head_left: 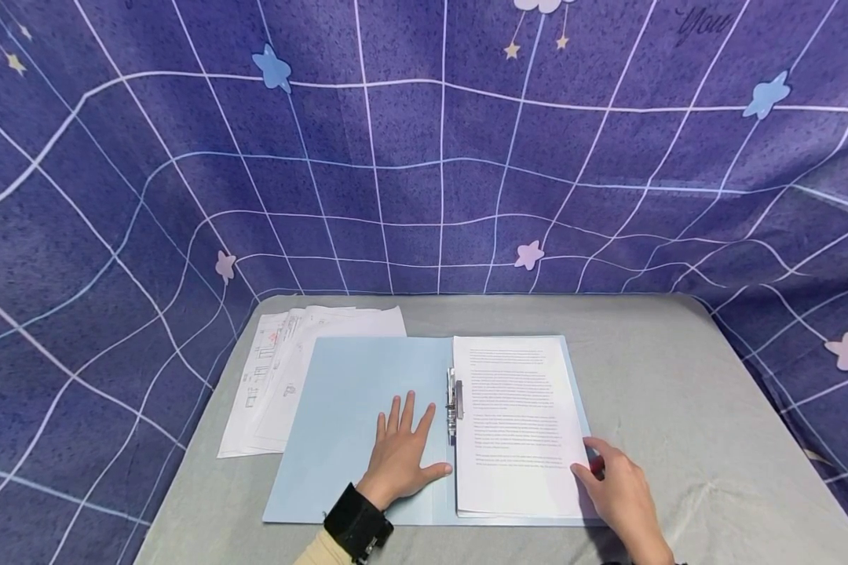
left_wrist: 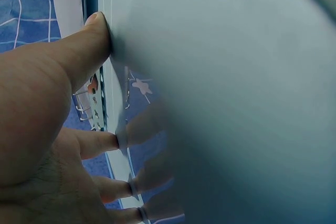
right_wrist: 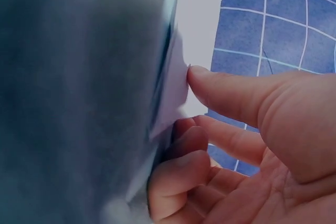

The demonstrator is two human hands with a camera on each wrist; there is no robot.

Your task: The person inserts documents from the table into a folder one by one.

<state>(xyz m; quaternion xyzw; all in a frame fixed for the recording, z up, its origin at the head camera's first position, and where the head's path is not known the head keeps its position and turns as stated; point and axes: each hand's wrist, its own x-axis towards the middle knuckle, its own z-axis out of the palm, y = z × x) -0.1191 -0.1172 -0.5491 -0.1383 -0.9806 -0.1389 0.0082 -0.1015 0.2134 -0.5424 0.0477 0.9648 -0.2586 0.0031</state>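
Note:
A light blue folder (head_left: pixel 367 377) lies spread out on the grey table. A stack of printed paper (head_left: pixel 512 424) covers its right half, beside a metal clip (head_left: pixel 455 404) at the spine. My left hand (head_left: pixel 399 455), fingers straight and spread, rests on the bare left cover, its thumb pointing at the spine. At the stack's lower right edge, my right hand (head_left: pixel 625 490) pinches the paper. In the right wrist view its thumb (right_wrist: pixel 207 80) lies against the page, while the other fingers (right_wrist: pixel 178 182) curl in at the edge.
Several loose sheets with drawings (head_left: pixel 268 384) lie at the left, partly under the folder. Grey cloth (head_left: pixel 678 377) covers the table. A dark blue curtain (head_left: pixel 424 188) with a grid and stars hangs behind and at both sides.

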